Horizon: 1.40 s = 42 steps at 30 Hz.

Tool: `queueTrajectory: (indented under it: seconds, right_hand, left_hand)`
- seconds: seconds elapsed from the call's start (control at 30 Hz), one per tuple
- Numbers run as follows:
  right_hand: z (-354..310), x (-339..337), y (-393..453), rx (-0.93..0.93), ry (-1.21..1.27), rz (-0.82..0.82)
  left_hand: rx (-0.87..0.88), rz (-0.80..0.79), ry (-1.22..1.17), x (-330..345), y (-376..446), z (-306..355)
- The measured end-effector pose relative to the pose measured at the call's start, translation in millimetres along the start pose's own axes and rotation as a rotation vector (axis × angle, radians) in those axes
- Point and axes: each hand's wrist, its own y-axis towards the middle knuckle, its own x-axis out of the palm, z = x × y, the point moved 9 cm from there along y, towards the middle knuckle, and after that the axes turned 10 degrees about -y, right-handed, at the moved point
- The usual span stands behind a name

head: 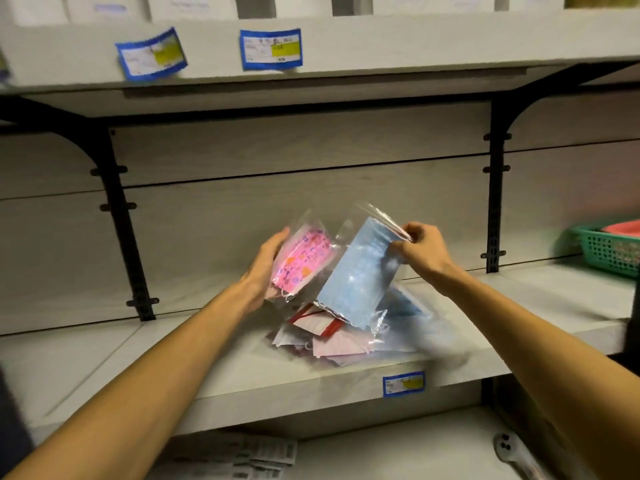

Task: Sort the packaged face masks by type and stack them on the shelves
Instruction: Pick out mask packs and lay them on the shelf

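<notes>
A loose pile of packaged masks (pixel 332 341) lies on the middle shelf (pixel 242 372), with pale pink, red-and-white and blue packs in it. My left hand (pixel 266 268) holds a clear pack of pink patterned masks (pixel 303 259) from its left side, above the pile. My right hand (pixel 420 249) pinches the top corner of a clear pack of plain blue masks (pixel 356 278), which hangs tilted over the pile. The two packs overlap slightly in the middle.
A green plastic basket (pixel 606 251) with something red inside stands at the right end of the shelf. Black brackets (pixel 119 216) hold the upper shelf (pixel 346 46), which carries white boxes and blue-edged labels. Printed papers (pixel 242 455) lie on the lower shelf.
</notes>
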Motion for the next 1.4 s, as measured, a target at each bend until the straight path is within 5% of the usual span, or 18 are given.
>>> queueTrajectory:
  seconds: [0.07,0.2,0.33,0.77,1.0,1.23,1.4]
  right_hand:
    - [-28,1,-14,-0.026,0.026,0.027]
    - [-89,6,-50,-0.073,0.072,0.101]
    - [-137,29,-93,-0.076,0.119,0.16]
    - [-291,211,-241,-0.18,0.172,-0.066]
    - [-363,334,-302,-0.28,0.117,-0.224]
    - [-438,448,-327,-0.671,-0.19,-0.214]
    - [-464,540,-292,-0.602,-0.262,-0.245]
  left_hand:
    - [-0.005,-0.047,-0.105,-4,-24,5]
    - [0.061,0.169,0.081,-60,-77,16]
    - [0.096,0.186,0.103,-115,-143,26]
    - [0.111,0.296,0.351,-322,-341,50]
    - [0.03,0.55,0.355,-483,-384,51]
    - [-0.019,0.733,0.431,-605,-406,58]
    - [-0.029,0.763,0.56,-667,-390,82]
